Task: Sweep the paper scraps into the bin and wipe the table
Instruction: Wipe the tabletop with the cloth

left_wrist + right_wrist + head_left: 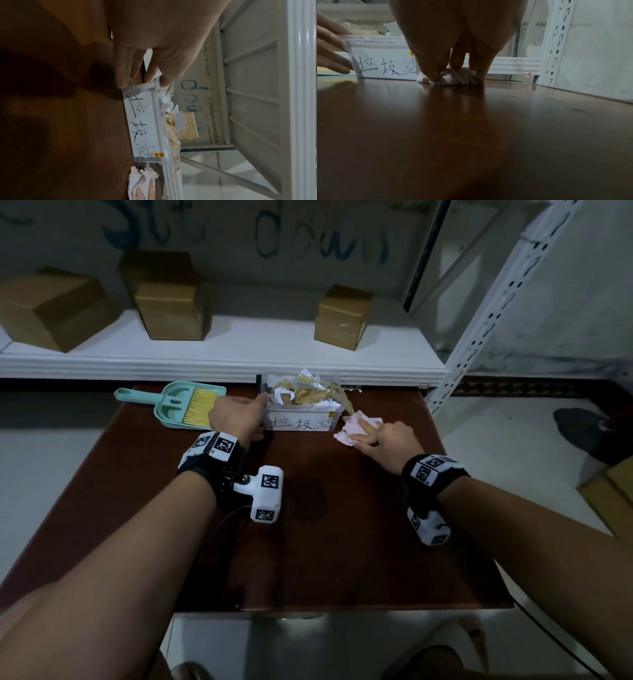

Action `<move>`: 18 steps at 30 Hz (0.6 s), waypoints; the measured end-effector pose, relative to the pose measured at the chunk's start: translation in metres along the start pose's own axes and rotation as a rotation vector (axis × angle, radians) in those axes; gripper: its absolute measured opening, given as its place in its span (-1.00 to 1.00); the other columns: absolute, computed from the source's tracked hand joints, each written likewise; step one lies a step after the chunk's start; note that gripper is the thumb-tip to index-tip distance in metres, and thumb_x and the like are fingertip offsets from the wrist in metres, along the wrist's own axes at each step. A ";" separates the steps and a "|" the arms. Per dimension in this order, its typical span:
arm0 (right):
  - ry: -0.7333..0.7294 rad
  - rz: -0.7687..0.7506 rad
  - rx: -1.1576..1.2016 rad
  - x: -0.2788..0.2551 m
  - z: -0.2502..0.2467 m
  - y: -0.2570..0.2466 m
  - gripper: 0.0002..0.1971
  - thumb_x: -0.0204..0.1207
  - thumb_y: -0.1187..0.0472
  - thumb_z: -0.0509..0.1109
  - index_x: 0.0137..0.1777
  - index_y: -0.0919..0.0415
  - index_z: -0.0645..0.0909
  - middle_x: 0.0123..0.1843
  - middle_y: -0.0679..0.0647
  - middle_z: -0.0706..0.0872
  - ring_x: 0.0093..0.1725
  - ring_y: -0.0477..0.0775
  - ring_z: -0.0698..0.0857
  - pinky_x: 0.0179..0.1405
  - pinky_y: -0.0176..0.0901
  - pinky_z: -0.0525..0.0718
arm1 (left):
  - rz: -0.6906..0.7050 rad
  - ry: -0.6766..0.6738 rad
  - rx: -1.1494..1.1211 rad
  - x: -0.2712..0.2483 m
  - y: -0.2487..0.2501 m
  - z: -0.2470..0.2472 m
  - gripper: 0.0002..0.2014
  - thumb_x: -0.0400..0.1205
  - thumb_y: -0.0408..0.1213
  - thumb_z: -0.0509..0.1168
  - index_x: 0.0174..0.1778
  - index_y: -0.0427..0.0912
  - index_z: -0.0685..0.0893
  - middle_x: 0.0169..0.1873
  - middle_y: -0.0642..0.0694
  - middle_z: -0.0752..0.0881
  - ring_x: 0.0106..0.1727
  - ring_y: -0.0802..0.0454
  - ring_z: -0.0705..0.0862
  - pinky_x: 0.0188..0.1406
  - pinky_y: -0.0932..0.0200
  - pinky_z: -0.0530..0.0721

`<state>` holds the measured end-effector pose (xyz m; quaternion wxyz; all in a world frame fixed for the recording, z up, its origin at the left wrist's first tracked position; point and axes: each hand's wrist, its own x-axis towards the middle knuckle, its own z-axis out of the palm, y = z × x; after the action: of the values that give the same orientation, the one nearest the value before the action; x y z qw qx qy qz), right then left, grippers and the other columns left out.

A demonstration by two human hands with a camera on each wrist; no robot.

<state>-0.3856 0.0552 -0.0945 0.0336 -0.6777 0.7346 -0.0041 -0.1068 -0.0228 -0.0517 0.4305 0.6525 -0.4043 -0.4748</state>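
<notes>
A clear plastic bin [301, 422] with a handwritten label stands at the far edge of the brown table [342, 542], heaped with paper scraps [308, 393]. My left hand [262, 412] rests straight fingers against the bin's left end; the left wrist view shows the fingers [123, 75] low on that end of the bin [144, 121] and the thumb at its rim. Just right of the bin, my right hand [363, 429] grips a bunched white cloth [351, 436] against the table. In the right wrist view the cloth [453, 77] is squeezed between thumb and fingers [479, 77].
A mint dustpan [171, 412] with a yellow-bristled brush [200, 409] lies left of the bin. Behind the table a white shelf [222, 364] carries three cardboard boxes. A white perforated rack post [479, 320] rises at the right. Another box [613, 501] sits on the floor, right.
</notes>
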 end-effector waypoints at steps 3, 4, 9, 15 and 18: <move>-0.001 -0.004 0.000 0.000 -0.002 0.000 -0.56 0.72 -0.24 0.29 0.57 -0.27 0.59 0.49 -0.01 0.74 0.38 0.29 0.69 0.25 0.03 0.66 | -0.002 0.006 -0.017 0.046 -0.027 0.011 -0.56 0.08 0.12 0.64 -0.40 -0.20 0.85 -0.37 -0.19 0.85 -0.34 -0.19 0.88 -0.10 -0.17 0.88; 0.000 -0.006 0.001 0.000 -0.002 0.000 -0.56 0.72 -0.24 0.29 0.56 -0.26 0.60 0.47 0.01 0.74 0.38 0.29 0.69 0.24 0.03 0.66 | -0.001 0.003 -0.010 0.056 -0.032 0.015 -0.53 0.05 0.09 0.63 -0.37 -0.26 0.84 -0.35 -0.21 0.86 -0.31 -0.18 0.88 -0.07 -0.18 0.88; -0.015 -0.042 0.017 0.010 -0.008 -0.001 -0.63 0.73 -0.21 0.30 0.48 -0.26 0.67 0.67 -0.17 0.51 0.53 0.18 0.62 0.40 0.01 0.65 | 0.040 -0.013 0.147 0.012 0.001 0.000 -0.72 0.25 -0.22 0.71 -0.45 -0.26 0.74 -0.43 -0.07 0.82 -0.26 0.05 0.80 -0.14 0.14 0.79; -0.036 -0.017 0.010 0.040 -0.010 -0.001 -0.64 0.75 -0.21 0.29 0.46 -0.24 0.70 0.69 -0.10 0.51 0.55 0.25 0.61 0.43 0.04 0.65 | 0.081 -0.065 0.091 0.013 0.005 -0.025 -0.66 0.43 -0.19 0.66 -0.38 -0.27 0.65 -0.43 -0.07 0.71 -0.20 -0.01 0.69 -0.29 0.15 0.53; -0.040 0.005 -0.029 0.056 -0.010 -0.001 -0.60 0.74 -0.26 0.24 0.46 -0.24 0.70 0.67 0.04 0.56 0.51 0.33 0.62 0.37 0.10 0.67 | 0.134 -0.035 0.125 0.011 0.007 -0.036 -0.78 0.60 -0.31 0.50 0.06 -0.37 0.72 -0.09 -0.29 0.82 -0.20 -0.01 0.83 -0.41 0.25 0.78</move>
<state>-0.3900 -0.0012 -0.0871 0.0387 -0.6760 0.7356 0.0203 -0.0703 -0.0287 -0.0414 0.4124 0.6412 -0.4835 -0.4301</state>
